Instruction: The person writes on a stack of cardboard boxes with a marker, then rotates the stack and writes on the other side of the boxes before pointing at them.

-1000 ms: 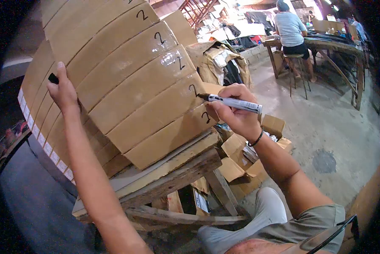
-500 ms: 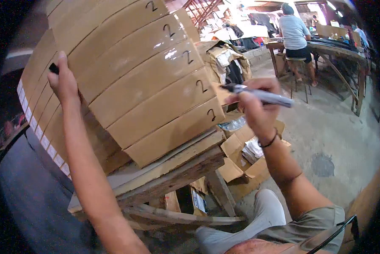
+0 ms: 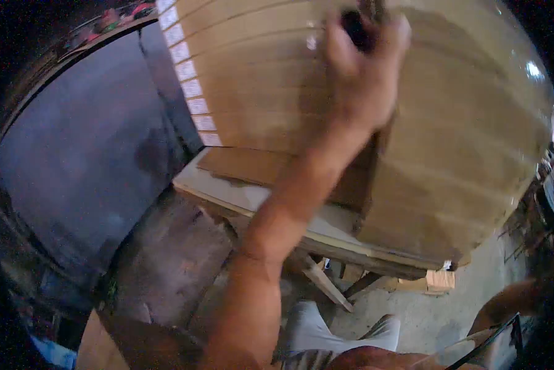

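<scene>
My left hand (image 3: 366,74) is raised at the upper middle, blurred by motion, its fingers closed around a small black cap (image 3: 356,28). It is in front of the stacked brown cartons, near the gap between the left stack (image 3: 258,80) and the right stack (image 3: 449,142). White labels (image 3: 193,88) run down the left stack's edge. Under the cartons lies a flat cardboard piece (image 3: 246,163) on the wooden table (image 3: 227,185). My right hand is out of view; only part of my right arm shows at the lower right.
A large grey sheet-like surface (image 3: 86,142) stands at the left. Cardboard (image 3: 101,345) is at the lower left edge. Below the table are its wooden legs (image 3: 326,283) and a small carton (image 3: 440,280) on the concrete floor. My legs show at the bottom.
The view has swung left, away from the carton faces marked 2. My left hand now appears nearer the middle, still with the black cap. My right hand and its marker have left the view.
</scene>
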A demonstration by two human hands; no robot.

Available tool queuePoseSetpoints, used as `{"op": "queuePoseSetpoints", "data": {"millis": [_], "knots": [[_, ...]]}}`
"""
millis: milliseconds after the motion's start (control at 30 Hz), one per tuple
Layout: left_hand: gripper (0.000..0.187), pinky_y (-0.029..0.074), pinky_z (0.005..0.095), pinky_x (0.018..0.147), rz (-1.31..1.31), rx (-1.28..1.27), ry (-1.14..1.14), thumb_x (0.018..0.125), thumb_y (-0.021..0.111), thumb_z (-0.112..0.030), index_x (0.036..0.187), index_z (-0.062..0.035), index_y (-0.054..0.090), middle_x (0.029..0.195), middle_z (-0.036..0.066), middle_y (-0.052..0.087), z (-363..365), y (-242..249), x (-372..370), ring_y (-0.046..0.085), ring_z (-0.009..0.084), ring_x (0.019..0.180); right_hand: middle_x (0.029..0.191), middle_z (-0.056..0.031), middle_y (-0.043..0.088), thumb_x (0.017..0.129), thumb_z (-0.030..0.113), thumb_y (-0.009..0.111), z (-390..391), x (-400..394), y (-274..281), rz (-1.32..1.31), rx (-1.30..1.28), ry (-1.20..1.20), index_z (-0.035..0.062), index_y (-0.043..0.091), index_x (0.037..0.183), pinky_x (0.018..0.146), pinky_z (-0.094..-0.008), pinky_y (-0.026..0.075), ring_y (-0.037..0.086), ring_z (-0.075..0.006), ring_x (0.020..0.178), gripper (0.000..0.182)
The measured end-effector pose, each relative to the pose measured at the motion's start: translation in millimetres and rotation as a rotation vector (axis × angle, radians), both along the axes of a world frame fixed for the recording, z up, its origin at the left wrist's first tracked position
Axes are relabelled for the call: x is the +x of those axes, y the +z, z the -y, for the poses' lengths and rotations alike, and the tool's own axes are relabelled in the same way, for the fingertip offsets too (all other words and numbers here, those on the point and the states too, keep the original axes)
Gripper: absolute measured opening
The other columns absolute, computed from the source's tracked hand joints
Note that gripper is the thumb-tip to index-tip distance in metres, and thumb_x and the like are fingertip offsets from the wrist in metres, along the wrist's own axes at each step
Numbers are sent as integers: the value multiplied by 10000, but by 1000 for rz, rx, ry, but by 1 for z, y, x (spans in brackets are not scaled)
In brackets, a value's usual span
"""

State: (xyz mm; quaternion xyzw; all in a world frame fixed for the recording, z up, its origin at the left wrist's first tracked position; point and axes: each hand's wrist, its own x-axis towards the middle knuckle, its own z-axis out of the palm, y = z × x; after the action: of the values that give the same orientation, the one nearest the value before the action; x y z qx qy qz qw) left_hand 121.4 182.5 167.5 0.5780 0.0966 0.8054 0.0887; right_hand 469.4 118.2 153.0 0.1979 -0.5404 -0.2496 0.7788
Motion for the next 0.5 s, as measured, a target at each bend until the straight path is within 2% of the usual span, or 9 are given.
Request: {"op": "queuePoseSetpoints", "data": {"millis": [33, 67, 167, 300, 367, 433, 500], "knots": [[237, 342, 229, 542, 14, -101, -61, 762, 602, -165, 782, -71, 385, 690, -24, 387, -5, -9, 10, 364, 58, 623, 883, -67, 521, 910, 231, 357, -7, 24, -5, -34, -46, -132, 27, 427, 1072, 593, -245, 466, 528, -152, 699, 270], [253, 342, 231, 541, 54, -113, -12, 753, 609, -163, 811, -72, 380, 700, -24, 383, -9, -13, 12, 361, 61, 624, 925, -76, 536, 898, 209, 388, -5, 42, 1, -55, -87, -269, 40, 415, 1090, 632, -247, 467, 546, -169, 744, 257], [308, 353, 240, 580, 39, -298, 73, 734, 620, -164, 884, -70, 368, 755, 7, 386, 0, -14, 12, 371, 85, 670, 923, -86, 537, 896, 213, 389, -20, 35, 67, -13, -157, -156, 35, 421, 1079, 640, -259, 467, 547, -179, 745, 257], [341, 381, 267, 696, -172, -266, 250, 720, 633, -143, 948, -43, 400, 889, 73, 410, 28, -13, -11, 419, 153, 779, 918, -105, 540, 893, 219, 392, -14, 0, 159, 32, -237, 5, 25, 431, 1058, 655, -282, 469, 549, -197, 748, 258], [325, 401, 279, 716, -297, -299, 417, 724, 644, -156, 943, -36, 436, 904, 98, 464, 49, -31, -38, 469, 181, 807, 916, -115, 541, 891, 222, 393, -1, -35, 195, 25, -260, 79, 21, 436, 1047, 663, -294, 470, 550, -206, 749, 259], [288, 416, 295, 719, -350, -581, 503, 739, 643, -188, 911, -32, 473, 863, 106, 513, 91, -51, -72, 506, 192, 798, 913, -125, 542, 889, 226, 394, -1, -68, 197, -2, -290, 144, 16, 441, 1036, 670, -305, 470, 551, -216, 750, 261], [247, 421, 298, 711, -271, -922, 586, 755, 627, -213, 866, -34, 498, 786, 93, 535, 139, -64, -111, 524, 184, 766, 911, -135, 544, 887, 229, 395, -22, -90, 175, -13, -314, 195, 11, 446, 1025, 678, -317, 471, 552, -225, 751, 263]]}}
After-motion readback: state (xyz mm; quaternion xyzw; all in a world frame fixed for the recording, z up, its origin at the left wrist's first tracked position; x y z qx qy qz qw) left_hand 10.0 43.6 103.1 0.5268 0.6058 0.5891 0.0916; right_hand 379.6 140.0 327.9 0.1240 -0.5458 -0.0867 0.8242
